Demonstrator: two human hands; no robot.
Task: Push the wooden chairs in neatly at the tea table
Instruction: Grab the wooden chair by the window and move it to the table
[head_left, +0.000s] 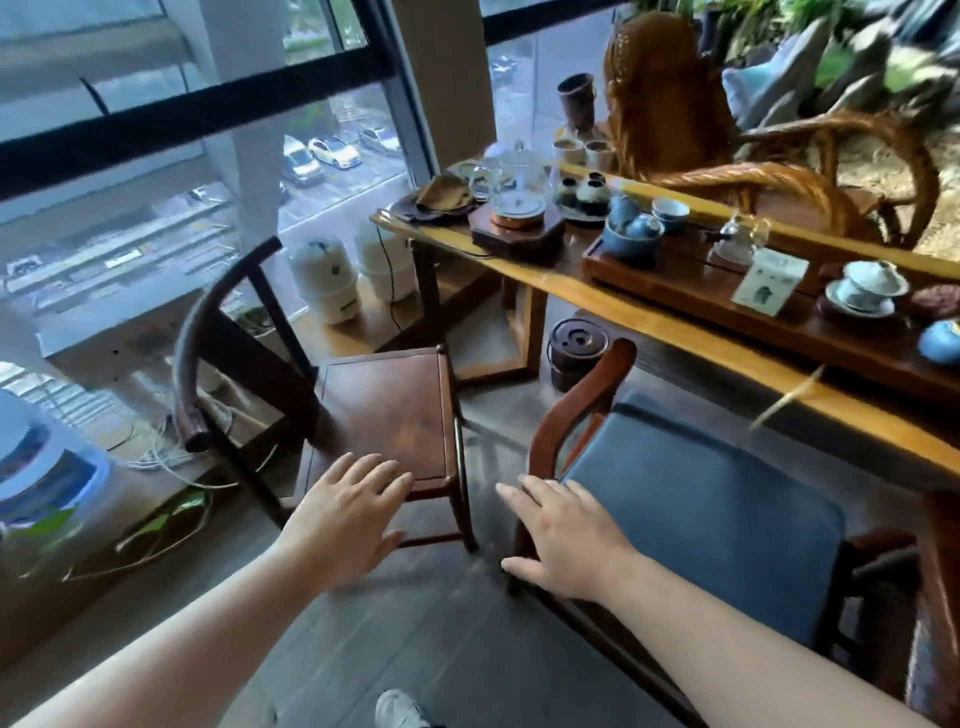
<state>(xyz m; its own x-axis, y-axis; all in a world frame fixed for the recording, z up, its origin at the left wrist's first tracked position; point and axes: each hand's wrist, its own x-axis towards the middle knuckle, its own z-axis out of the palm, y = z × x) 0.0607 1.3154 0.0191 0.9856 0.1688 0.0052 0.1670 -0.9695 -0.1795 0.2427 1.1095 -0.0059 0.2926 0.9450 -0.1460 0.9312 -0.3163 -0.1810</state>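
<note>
A dark wooden chair (384, 410) with a curved back rail stands at the left, angled away from the long tea table (691, 338). To its right, a reddish wooden armchair with a blue cushion (696, 509) sits close to the table's near edge. My left hand (348, 514) hovers open over the near corner of the dark chair's seat, fingers spread. Open too, my right hand (561, 535) lies at the near left corner of the armchair, by its blue cushion. Neither hand grips anything.
The table carries a glass kettle (519, 192), blue teaware (631, 234), a lidded cup (867, 291) and a wooden tray. A rattan chair (727, 156) stands beyond it. A dark lidded pot (576, 353) is on the floor under the table; white appliances (324, 280) and cables sit by the window.
</note>
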